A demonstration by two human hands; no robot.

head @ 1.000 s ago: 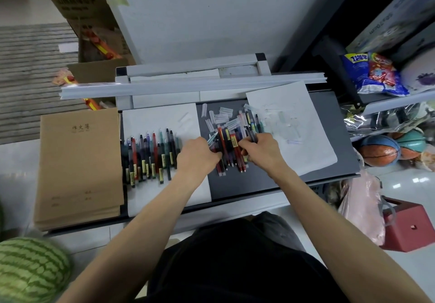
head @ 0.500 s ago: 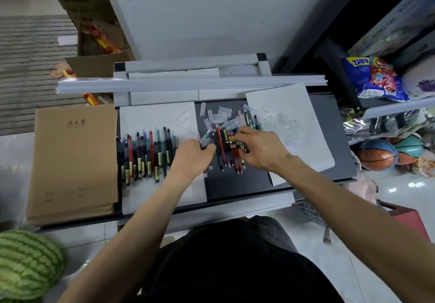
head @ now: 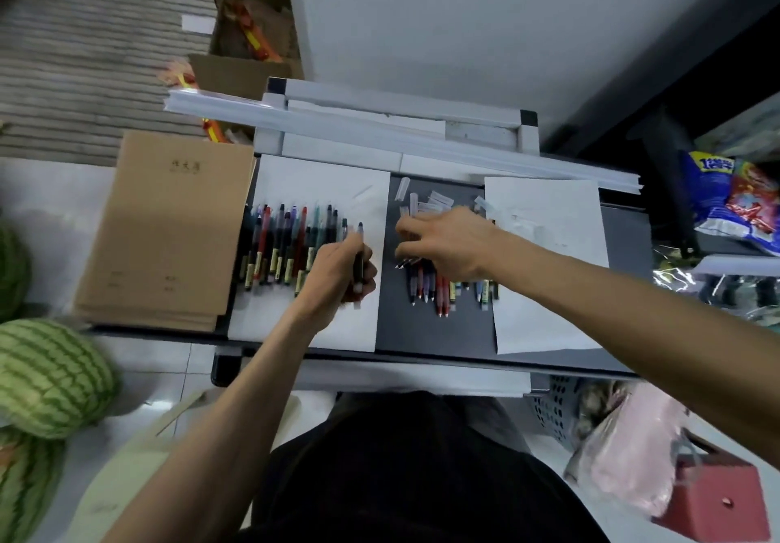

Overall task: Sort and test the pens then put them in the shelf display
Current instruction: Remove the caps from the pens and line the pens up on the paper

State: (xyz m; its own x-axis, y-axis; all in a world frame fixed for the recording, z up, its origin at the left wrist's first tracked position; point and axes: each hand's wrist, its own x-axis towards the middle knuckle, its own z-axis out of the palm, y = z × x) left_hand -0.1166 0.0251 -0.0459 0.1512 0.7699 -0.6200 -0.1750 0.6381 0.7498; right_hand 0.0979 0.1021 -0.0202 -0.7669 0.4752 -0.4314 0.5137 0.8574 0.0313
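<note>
Head view, left hand (head: 337, 273) gripping pen (head: 359, 265), near-far

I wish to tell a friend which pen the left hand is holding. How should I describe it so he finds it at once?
Find the white sheet on the left part of the dark table, beside the stack of brown notebooks. A row of pens lies on it. Yours is the dark pen at the row's right end, the only one gripped by the left hand.
</note>
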